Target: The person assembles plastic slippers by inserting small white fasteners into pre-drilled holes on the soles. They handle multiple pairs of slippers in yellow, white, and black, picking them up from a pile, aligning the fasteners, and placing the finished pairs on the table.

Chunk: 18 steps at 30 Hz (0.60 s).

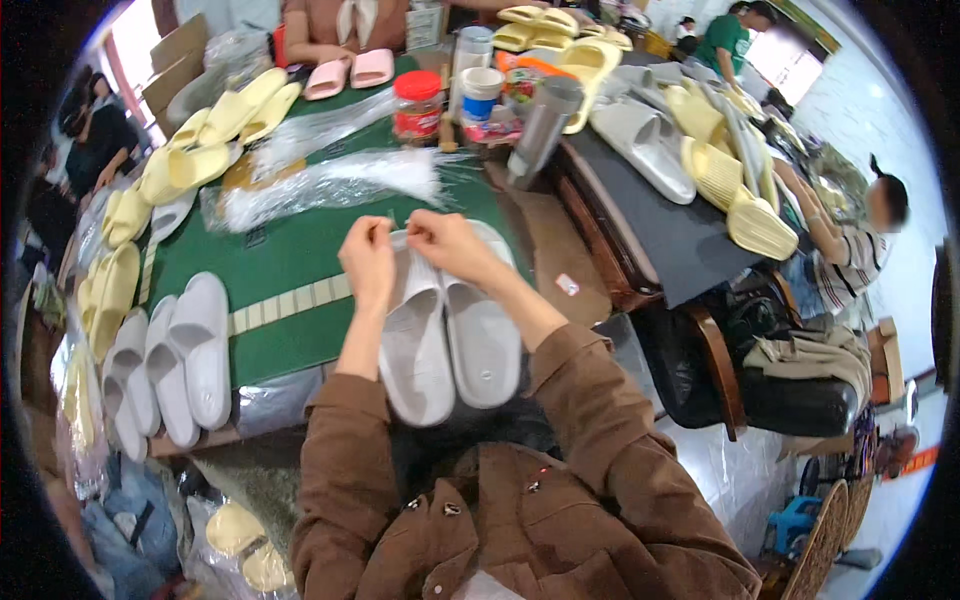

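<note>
A pair of grey slide slippers, the left slipper point(417, 350) and the right slipper point(486, 345), stands in front of me at the table's near edge, toes away from me. My left hand point(368, 258) is closed in a pinch at the toe end of the left slipper. Close beside it, above the straps, my right hand point(450, 243) pinches too, fingertips turned toward the left hand. Whatever the fingertips hold is too small to make out. Beyond both hands lies a plastic bag of thin white strands point(335, 190).
Grey slippers point(200, 350) stand at the left on the green tabletop point(270, 268), near a strip of pale stickers point(290, 305). Yellow slippers point(185, 170) line its left edge. A red-lidded jar point(418, 108) and a metal tumbler point(545, 130) stand beyond. Slippers cover the dark right-hand table point(635, 200).
</note>
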Each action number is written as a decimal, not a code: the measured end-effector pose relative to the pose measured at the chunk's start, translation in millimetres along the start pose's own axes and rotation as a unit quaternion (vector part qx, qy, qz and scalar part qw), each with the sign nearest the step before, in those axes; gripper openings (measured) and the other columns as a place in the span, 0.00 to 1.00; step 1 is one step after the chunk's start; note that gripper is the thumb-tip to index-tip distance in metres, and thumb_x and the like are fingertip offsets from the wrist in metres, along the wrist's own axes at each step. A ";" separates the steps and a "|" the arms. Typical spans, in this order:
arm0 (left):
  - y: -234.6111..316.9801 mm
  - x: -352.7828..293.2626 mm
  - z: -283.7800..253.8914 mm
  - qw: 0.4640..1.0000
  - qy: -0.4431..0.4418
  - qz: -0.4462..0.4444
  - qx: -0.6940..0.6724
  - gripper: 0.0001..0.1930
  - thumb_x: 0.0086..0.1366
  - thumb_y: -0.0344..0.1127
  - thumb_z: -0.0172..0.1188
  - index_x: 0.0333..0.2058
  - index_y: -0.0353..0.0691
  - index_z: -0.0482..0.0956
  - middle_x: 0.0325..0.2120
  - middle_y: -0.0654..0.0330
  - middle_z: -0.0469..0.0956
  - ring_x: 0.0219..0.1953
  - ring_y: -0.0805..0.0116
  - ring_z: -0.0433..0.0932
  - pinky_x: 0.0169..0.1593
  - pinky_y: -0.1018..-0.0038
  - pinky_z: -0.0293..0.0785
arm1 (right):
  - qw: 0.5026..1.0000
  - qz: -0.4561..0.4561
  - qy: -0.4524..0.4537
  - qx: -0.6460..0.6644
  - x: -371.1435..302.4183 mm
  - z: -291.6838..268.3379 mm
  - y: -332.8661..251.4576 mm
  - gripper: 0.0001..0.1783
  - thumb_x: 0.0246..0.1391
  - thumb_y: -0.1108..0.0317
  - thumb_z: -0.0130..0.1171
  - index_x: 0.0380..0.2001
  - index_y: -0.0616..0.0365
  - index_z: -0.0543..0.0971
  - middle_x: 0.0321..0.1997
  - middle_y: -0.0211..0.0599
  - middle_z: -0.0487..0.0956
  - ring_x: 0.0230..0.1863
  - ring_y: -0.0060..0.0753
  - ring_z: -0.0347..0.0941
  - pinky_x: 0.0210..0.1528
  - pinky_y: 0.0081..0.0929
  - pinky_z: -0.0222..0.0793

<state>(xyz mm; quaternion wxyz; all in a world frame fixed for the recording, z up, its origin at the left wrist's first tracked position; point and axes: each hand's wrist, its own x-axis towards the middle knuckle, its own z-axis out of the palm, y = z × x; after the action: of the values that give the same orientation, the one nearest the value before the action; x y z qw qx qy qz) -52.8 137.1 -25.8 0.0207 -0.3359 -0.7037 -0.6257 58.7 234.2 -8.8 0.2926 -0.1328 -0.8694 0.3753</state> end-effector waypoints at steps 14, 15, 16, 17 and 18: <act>-2.5 11.7 -12.8 0.997 -0.066 -0.025 -0.040 0.08 0.65 0.30 0.53 0.40 0.35 0.76 0.29 0.61 0.76 0.32 0.75 0.73 0.40 0.76 0.69 | 0.990 -0.058 0.008 -0.125 -42.5 -50.6 -23.2 0.16 0.48 0.57 0.64 0.38 0.53 0.79 0.45 0.36 0.76 0.42 0.45 0.76 0.42 0.37 0.72; -7.0 12.6 -17.1 0.995 -0.095 -0.034 -0.021 0.09 0.65 0.30 0.53 0.42 0.35 0.76 0.30 0.61 0.76 0.33 0.74 0.73 0.41 0.75 0.70 | 0.989 -0.080 -0.013 -0.123 -50.6 -56.7 -28.3 0.18 0.47 0.55 0.65 0.39 0.53 0.79 0.47 0.36 0.75 0.43 0.45 0.76 0.42 0.38 0.72; -3.4 9.6 -16.9 0.990 -0.134 -0.029 -0.017 0.10 0.64 0.30 0.54 0.44 0.36 0.75 0.32 0.59 0.76 0.35 0.72 0.73 0.43 0.74 0.70 | 0.980 -0.069 -0.050 -0.179 -59.9 -66.1 -26.6 0.27 0.43 0.52 0.67 0.47 0.49 0.77 0.53 0.36 0.72 0.45 0.46 0.75 0.44 0.39 0.72; 1.2 3.9 -21.5 0.985 -0.171 -0.025 -0.008 0.12 0.64 0.29 0.54 0.46 0.36 0.74 0.34 0.58 0.76 0.38 0.69 0.74 0.45 0.72 0.70 | 0.978 -0.058 -0.058 -0.191 -68.3 -72.1 -27.6 0.28 0.43 0.52 0.67 0.47 0.50 0.76 0.54 0.37 0.71 0.44 0.47 0.75 0.44 0.40 0.72; 5.7 -3.0 -27.3 0.978 -0.207 -0.022 0.001 0.14 0.63 0.29 0.54 0.48 0.37 0.73 0.37 0.56 0.75 0.40 0.66 0.74 0.47 0.70 0.70 | 0.976 -0.048 -0.067 -0.203 -75.9 -76.9 -30.0 0.29 0.42 0.51 0.68 0.48 0.50 0.76 0.54 0.38 0.70 0.44 0.48 0.75 0.44 0.41 0.72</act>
<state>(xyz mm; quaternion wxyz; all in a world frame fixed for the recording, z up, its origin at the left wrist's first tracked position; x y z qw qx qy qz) -58.4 111.4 -16.3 -0.1393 -0.4427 -0.7005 -0.5421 165.4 223.7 24.2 0.2181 -0.1220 -0.9504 0.1850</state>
